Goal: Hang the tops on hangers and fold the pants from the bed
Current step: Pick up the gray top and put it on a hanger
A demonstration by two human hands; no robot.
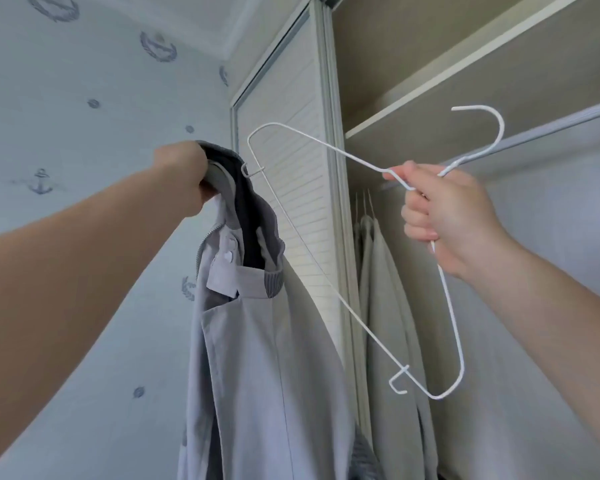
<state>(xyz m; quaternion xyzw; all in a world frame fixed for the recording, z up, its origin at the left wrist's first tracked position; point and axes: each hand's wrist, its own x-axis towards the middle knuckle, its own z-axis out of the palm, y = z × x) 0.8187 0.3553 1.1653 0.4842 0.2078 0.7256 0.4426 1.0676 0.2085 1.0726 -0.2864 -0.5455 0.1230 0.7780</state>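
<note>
We grip the ribbed collar of the grey jacket (257,358) in the left hand (184,178), fingers curled tight around the fabric. The jacket hangs straight down from this hand, at centre, in front of the anchor-print wall (66,133) and the louvred wardrobe door (291,133).

We hold the white wire hanger (448,299) in the right hand (444,216), fingers clamped on the wire just below the hook. The hanger is tilted: one shoulder end points up and left, just beside the collar; whether it touches, we cannot tell. The other end points down.

In the open wardrobe at right, pale garments (388,289) hang from the rail (534,136), under a shelf (430,109).
</note>
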